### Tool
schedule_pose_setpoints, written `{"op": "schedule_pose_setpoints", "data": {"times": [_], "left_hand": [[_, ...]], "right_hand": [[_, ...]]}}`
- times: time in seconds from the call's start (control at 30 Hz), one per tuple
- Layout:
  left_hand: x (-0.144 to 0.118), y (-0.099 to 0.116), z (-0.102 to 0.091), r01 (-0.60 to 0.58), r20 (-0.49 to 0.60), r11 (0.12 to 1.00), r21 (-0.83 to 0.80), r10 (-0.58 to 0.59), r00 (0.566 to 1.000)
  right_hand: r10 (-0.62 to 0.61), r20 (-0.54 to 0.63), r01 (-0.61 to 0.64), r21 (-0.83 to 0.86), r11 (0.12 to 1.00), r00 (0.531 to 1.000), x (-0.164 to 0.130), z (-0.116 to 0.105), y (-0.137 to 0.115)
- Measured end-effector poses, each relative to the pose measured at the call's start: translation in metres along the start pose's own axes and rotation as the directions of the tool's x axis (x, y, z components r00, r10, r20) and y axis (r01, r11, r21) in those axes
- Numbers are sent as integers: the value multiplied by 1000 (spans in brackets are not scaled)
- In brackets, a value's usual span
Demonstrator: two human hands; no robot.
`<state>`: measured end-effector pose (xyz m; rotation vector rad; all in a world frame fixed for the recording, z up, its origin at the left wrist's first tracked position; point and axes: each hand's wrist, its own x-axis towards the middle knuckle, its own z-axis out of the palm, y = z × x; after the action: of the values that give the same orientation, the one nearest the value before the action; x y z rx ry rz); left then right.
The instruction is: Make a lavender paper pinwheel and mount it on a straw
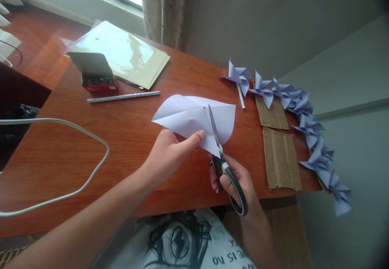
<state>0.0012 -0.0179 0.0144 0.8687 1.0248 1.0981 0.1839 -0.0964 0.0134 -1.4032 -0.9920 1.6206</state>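
Observation:
My left hand (pixel 168 151) pinches a pale lilac sheet of paper (pixel 188 117) and holds it just above the wooden table (pixel 127 139). My right hand (pixel 235 180) grips black-handled scissors (pixel 226 167). Their blades point away from me and lie into the paper's right part, along a cut from its lower corner.
A row of several lilac paper pinwheels (pixel 304 115) runs along the table's right edge beside two corrugated cardboard pieces (pixel 281 159). At the far left lie a white stick (pixel 123 97), an open box of small pins (pixel 97 78) and a plastic-wrapped paper stack (pixel 127 54). A white cable (pixel 91 139) loops at left.

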Motion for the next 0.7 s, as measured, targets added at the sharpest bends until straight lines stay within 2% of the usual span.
{"op": "schedule_pose_setpoints", "data": {"times": [0.2,0.4,0.7], "left_hand": [[0,0,0,-19,22,1000,-5,19,1000],[-1,3,-1,23,20,1000,15,-23,1000],[-1,2,-2,27,24,1000,-1,-27,999]], "right_hand": [[-6,-5,6,9,1000,1000,0,0,1],[7,-21,-7,28,1000,1000,-1,1,1],[-12,-33,13,28,1000,999,-1,3,1]]}}
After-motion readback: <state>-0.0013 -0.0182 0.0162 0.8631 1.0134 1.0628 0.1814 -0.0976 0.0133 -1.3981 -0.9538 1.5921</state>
